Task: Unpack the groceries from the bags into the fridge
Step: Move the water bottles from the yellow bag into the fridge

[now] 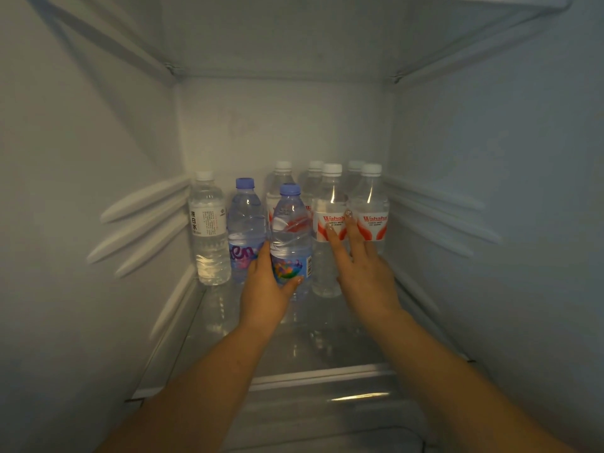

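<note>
I look into a fridge compartment with a glass shelf (327,358). My left hand (264,289) grips a blue-capped water bottle (291,237) low on its body, upright on the shelf. My right hand (362,266) reaches in with straight fingers that touch two red-and-white labelled bottles, one at the front middle (328,204) and one at the right (371,204). A second blue-capped bottle (245,223) stands just left of the held one. A white-labelled clear bottle (207,223) stands at the far left.
More white-capped bottles (282,178) stand in a back row, partly hidden. White walls with moulded rails close in on the left (143,220) and right (434,217). Another shelf (277,34) lies overhead. The shelf's white front trim (313,376) crosses below my forearms.
</note>
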Demonstrator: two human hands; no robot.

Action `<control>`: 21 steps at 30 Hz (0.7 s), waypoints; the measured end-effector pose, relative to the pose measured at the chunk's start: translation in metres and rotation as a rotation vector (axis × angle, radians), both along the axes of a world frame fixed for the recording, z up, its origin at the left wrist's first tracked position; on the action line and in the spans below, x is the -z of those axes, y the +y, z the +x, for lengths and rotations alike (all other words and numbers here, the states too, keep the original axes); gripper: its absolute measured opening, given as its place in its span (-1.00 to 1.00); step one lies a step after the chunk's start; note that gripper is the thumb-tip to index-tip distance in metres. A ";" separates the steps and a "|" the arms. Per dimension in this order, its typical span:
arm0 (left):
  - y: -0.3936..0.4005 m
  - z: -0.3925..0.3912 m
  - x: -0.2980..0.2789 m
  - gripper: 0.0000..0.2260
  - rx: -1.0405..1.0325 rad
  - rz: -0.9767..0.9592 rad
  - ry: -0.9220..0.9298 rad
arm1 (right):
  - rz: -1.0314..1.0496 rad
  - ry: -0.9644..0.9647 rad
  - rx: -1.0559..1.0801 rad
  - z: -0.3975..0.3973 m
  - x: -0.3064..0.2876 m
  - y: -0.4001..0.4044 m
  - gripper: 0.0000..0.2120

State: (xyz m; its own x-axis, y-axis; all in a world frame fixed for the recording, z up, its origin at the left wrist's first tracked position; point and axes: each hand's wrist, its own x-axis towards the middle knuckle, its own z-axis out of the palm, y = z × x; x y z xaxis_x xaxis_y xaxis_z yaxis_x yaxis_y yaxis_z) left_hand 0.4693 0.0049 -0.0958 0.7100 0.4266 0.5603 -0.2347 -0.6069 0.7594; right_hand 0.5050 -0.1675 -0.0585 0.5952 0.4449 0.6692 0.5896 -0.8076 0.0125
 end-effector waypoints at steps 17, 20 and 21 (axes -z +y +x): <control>-0.033 -0.078 -0.022 -0.32 -0.004 0.419 0.068 | 0.050 0.138 -0.057 -0.057 -0.001 -0.034 -0.26; -0.048 -0.108 -0.018 -0.33 0.036 0.508 0.086 | 0.079 0.162 -0.001 -0.087 0.004 -0.048 -0.27; -0.052 -0.118 -0.016 -0.34 0.062 0.535 0.085 | 0.085 0.168 0.020 -0.099 0.005 -0.053 -0.27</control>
State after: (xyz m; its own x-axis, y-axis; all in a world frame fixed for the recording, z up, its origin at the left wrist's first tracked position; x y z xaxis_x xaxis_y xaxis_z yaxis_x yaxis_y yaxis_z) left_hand 0.3514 -0.0475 -0.0794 0.7770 0.0538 0.6273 -0.2331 -0.9009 0.3661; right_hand 0.4061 -0.2207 -0.0640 0.7099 0.3780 0.5943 0.5613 -0.8133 -0.1533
